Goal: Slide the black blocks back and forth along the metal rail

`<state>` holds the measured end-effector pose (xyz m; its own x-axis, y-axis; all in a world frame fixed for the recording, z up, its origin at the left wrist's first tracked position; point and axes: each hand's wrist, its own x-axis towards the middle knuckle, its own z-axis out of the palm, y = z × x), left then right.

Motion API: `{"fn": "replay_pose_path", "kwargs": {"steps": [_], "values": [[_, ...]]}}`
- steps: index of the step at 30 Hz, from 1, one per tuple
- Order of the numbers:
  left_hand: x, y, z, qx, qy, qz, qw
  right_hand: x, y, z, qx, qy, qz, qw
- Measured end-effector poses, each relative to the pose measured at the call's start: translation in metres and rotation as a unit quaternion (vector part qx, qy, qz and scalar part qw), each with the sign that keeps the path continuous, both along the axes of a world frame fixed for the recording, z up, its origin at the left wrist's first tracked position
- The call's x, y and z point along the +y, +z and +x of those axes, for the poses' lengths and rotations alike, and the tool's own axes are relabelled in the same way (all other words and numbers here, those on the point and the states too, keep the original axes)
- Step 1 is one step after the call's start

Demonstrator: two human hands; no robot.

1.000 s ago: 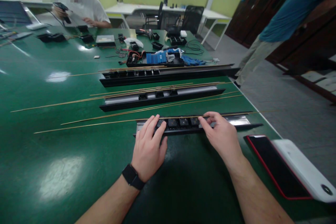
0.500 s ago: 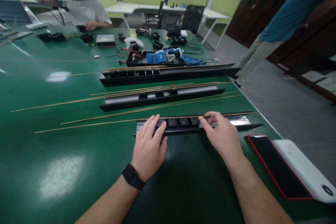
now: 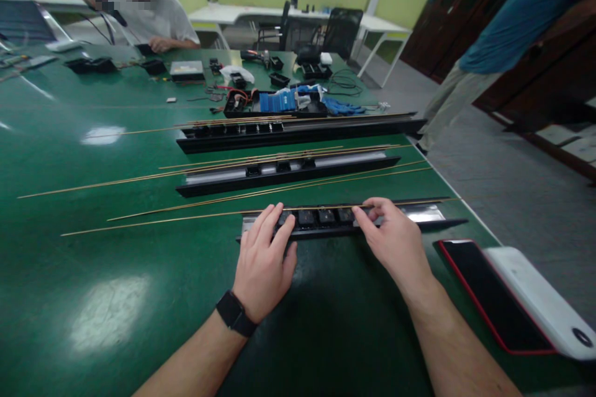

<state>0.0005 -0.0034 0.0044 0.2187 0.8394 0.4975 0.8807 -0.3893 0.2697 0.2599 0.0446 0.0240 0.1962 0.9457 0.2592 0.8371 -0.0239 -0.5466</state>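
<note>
A black channel strip (image 3: 326, 234) with a shiny inner face lies across the table in front of me. Several dark square blocks (image 3: 326, 216) sit in a row inside it. One thin brass-coloured rod (image 3: 153, 224) runs along its far edge and sticks out far to the left. My left hand (image 3: 265, 254), wearing a black watch, lies over the strip's left part with fingers apart, fingertips by the rod and blocks. Bent over the strip further right, my right hand (image 3: 393, 236) has thumb and fingers closed around the rod beside the last visible block; its fingertips are partly hidden.
Two more black strips (image 3: 288, 181) with loose rods lie beyond. A black tray (image 3: 228, 113) holds blue material. At right rest a red-edged phone (image 3: 493, 294) and a white device (image 3: 540, 304). One person (image 3: 162, 18) sits opposite; another (image 3: 498, 43) stands at right.
My hands, the strip and the rod look almost unmoved. Across the table, the seated person's raised arm has shifted, and a dark object now shows by that hand.
</note>
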Motion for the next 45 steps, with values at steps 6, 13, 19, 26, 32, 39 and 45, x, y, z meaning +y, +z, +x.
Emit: {"fn": "replay_pose_path", "kwargs": {"steps": [6,13,19,26,32,39,45], "values": [[0.0002,-0.0011,-0.0006,0.003,-0.001,0.003,1.0,0.0001,-0.0001,0.0001,-0.003,0.005,0.0,1.0],[0.0001,-0.0007,-0.0003,0.003,-0.001,0.006,1.0,-0.0007,-0.0009,0.0,-0.001,0.008,0.011,1.0],[0.0001,-0.0004,-0.0002,0.002,0.0,-0.002,1.0,-0.0006,0.0,-0.0013,0.0,0.006,0.009,1.0],[0.0004,-0.0001,-0.0006,0.001,-0.002,-0.002,1.0,-0.0006,0.0008,-0.002,0.001,0.005,0.003,1.0],[0.0005,-0.0003,-0.0007,0.003,0.0,-0.006,1.0,-0.0009,0.0026,-0.0022,0.001,0.007,0.001,1.0],[0.0004,-0.0008,-0.0008,0.0,-0.003,-0.006,1.0,0.0003,0.0006,-0.0014,-0.002,0.007,0.001,1.0],[0.0001,0.0005,-0.0001,-0.004,-0.001,-0.003,1.0,0.0,-0.0013,-0.0006,-0.006,0.011,0.015,1.0]]}}
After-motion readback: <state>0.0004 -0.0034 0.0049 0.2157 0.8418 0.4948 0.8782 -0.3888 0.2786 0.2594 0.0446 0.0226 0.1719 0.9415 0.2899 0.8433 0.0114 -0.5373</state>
